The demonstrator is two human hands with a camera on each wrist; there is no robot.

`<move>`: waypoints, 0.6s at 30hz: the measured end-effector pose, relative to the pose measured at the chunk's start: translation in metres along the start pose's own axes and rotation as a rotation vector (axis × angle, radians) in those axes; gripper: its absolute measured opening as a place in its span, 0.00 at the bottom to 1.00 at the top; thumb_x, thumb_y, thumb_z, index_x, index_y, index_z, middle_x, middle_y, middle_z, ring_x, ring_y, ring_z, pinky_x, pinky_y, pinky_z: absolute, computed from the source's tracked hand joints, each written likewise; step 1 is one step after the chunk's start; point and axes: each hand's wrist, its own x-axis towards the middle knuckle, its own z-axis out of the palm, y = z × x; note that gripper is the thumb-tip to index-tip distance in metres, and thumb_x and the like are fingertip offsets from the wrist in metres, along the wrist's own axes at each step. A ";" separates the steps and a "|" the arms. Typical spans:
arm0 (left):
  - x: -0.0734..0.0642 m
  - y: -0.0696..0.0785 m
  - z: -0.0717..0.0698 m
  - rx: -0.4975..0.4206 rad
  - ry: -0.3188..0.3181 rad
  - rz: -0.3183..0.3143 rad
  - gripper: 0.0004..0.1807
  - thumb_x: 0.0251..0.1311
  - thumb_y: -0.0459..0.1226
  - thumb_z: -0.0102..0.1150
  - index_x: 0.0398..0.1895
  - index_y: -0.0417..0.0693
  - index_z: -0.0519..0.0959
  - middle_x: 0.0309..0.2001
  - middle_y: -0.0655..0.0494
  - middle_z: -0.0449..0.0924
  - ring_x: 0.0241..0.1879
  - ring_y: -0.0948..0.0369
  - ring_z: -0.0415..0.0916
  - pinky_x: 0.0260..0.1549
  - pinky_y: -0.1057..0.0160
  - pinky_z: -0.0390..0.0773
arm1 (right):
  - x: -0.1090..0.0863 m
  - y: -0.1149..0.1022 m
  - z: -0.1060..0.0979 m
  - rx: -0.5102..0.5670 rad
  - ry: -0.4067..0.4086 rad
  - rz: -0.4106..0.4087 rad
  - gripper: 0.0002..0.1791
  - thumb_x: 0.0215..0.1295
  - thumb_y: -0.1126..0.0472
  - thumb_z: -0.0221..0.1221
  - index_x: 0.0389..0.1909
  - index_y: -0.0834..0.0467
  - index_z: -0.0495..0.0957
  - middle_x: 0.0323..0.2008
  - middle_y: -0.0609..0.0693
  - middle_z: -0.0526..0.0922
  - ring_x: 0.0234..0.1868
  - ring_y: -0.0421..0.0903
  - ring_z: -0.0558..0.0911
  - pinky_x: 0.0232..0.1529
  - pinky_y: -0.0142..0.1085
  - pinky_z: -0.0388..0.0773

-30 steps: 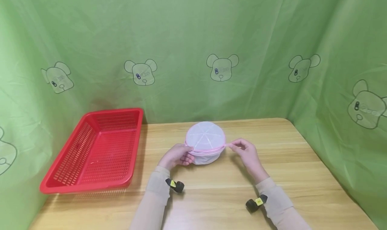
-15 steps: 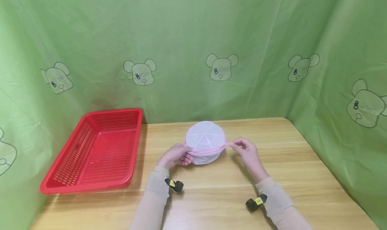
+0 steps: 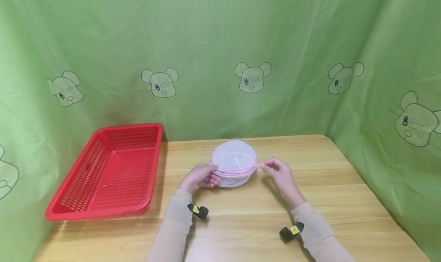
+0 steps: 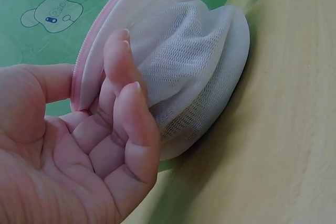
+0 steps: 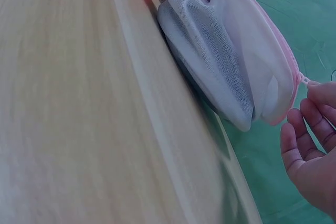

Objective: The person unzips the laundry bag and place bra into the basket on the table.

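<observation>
A round white mesh laundry bag point(image 3: 234, 157) with a pink zipper point(image 5: 283, 40) round its top edge stands on the table, its mesh side creased. My left hand point(image 3: 201, 176) pinches the zippered rim at the bag's left; in the left wrist view the thumb lies on the far side of the rim and the fingers point(image 4: 137, 124) bend against the white band. At the bag's right, my right hand point(image 3: 280, 178) pinches the small pink zipper pull point(image 5: 303, 78) between thumb and forefinger. Its other fingers curl loosely below, touching nothing.
A red plastic basket point(image 3: 156, 166) with perforated sides stands at the left of the wooden table point(image 3: 237, 223). Green curtains point(image 3: 206, 36) printed with bear faces hang behind the table and on both sides.
The bag's top tilts and dips very slightly between frames. Both hands keep their grips in nearly the same places, and the basket stays put.
</observation>
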 end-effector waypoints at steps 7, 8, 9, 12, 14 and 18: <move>-0.002 0.002 0.001 0.011 -0.002 0.016 0.21 0.67 0.52 0.52 0.36 0.42 0.80 0.23 0.56 0.83 0.21 0.66 0.78 0.24 0.71 0.79 | -0.002 -0.002 0.001 0.007 -0.005 -0.012 0.18 0.64 0.57 0.63 0.46 0.67 0.77 0.36 0.37 0.80 0.41 0.34 0.79 0.49 0.33 0.78; -0.002 0.002 0.001 0.017 0.000 0.014 0.22 0.67 0.53 0.52 0.36 0.41 0.80 0.23 0.56 0.83 0.21 0.66 0.78 0.24 0.70 0.79 | -0.002 -0.003 0.001 0.006 -0.007 -0.014 0.18 0.64 0.57 0.63 0.46 0.67 0.77 0.36 0.37 0.80 0.41 0.35 0.79 0.50 0.34 0.78; -0.002 0.003 0.001 0.023 0.000 0.010 0.23 0.66 0.54 0.52 0.36 0.41 0.80 0.23 0.56 0.83 0.21 0.66 0.78 0.25 0.70 0.79 | -0.003 -0.004 0.002 0.007 -0.008 -0.017 0.18 0.64 0.57 0.63 0.46 0.67 0.77 0.36 0.38 0.81 0.41 0.35 0.79 0.50 0.35 0.79; -0.002 0.003 0.003 0.039 -0.001 0.006 0.25 0.65 0.56 0.53 0.37 0.42 0.80 0.23 0.56 0.83 0.21 0.65 0.78 0.25 0.70 0.79 | -0.005 -0.006 0.003 0.014 -0.014 -0.018 0.18 0.63 0.58 0.63 0.46 0.68 0.77 0.36 0.39 0.81 0.41 0.35 0.79 0.50 0.37 0.79; -0.002 0.004 0.003 0.048 -0.005 0.003 0.25 0.65 0.56 0.52 0.36 0.42 0.80 0.23 0.56 0.83 0.21 0.65 0.77 0.25 0.69 0.80 | -0.005 -0.006 0.005 0.019 -0.016 -0.017 0.18 0.63 0.58 0.63 0.45 0.68 0.77 0.36 0.40 0.81 0.41 0.36 0.79 0.51 0.38 0.79; -0.005 0.006 0.005 0.068 -0.024 -0.001 0.26 0.65 0.57 0.52 0.32 0.42 0.80 0.22 0.55 0.82 0.20 0.65 0.77 0.24 0.68 0.80 | -0.005 -0.006 0.006 0.028 -0.025 -0.023 0.18 0.63 0.58 0.64 0.45 0.69 0.76 0.36 0.40 0.81 0.41 0.36 0.79 0.51 0.39 0.79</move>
